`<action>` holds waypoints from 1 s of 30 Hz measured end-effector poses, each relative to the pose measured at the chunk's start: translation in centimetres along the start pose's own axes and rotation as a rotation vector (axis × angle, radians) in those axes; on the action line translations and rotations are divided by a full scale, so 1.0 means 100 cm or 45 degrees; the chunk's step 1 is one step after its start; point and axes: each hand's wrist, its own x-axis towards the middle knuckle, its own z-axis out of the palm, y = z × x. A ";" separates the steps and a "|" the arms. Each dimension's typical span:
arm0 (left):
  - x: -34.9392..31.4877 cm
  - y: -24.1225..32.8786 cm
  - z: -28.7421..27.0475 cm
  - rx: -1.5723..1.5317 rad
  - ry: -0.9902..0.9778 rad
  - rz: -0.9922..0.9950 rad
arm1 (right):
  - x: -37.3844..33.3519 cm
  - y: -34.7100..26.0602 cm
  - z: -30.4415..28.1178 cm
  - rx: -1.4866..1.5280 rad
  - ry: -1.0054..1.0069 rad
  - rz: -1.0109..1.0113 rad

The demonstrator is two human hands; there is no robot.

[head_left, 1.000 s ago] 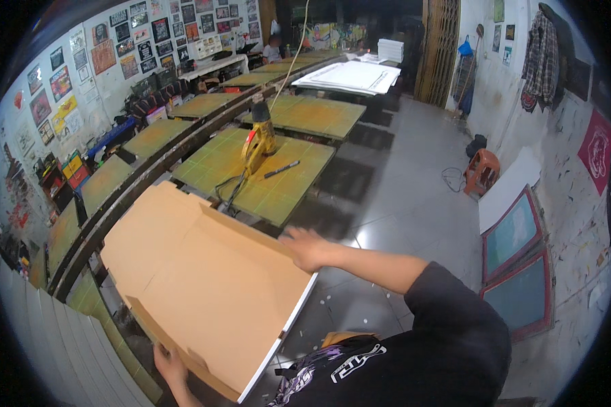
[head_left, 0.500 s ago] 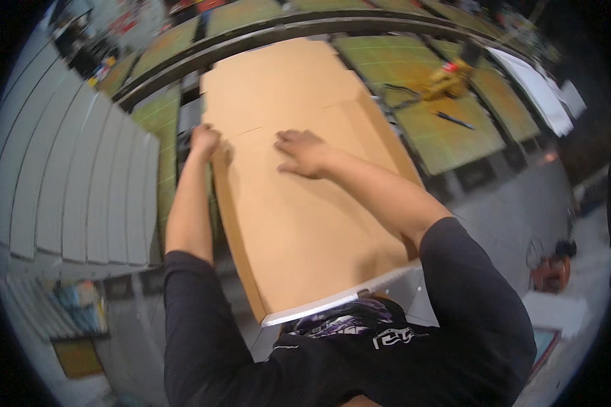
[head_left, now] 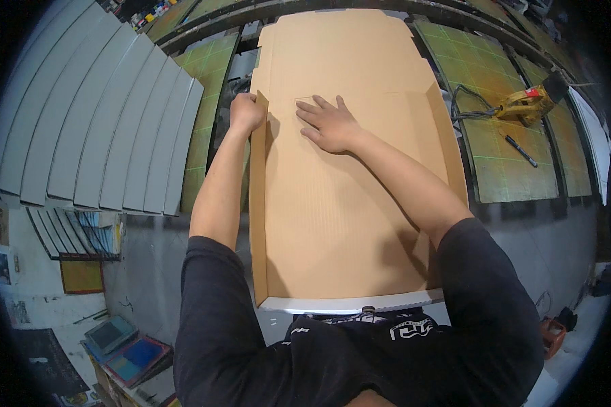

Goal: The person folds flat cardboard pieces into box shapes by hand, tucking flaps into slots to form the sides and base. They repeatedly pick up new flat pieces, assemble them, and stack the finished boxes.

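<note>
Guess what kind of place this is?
Probably a print or craft workshop. Long tables topped with green cutting mats, a yellow power tool and a marker lying on one, grey panels stacked on the left. Both hands work a large cardboard box blank.

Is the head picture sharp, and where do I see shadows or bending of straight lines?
Head view: sharp, no motion blur; the right hand and its forearm cast a soft shadow on the flat brown cardboard box; the left hand grips its raised side flap; the grey slats curve strongly near the rim; corners are black.
</note>
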 end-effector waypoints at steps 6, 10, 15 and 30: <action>-0.009 0.001 -0.004 0.019 0.045 0.080 | 0.001 -0.009 -0.009 -0.036 -0.092 -0.157; -0.008 -0.006 -0.002 0.133 0.112 0.219 | 0.012 -0.020 -0.010 -0.011 -0.161 -0.137; -0.008 -0.004 -0.003 0.137 0.094 0.168 | 0.020 -0.043 -0.001 -0.071 -0.112 -0.048; -0.002 -0.023 -0.003 0.001 0.033 0.164 | 0.041 -0.058 0.001 0.008 -0.061 -0.013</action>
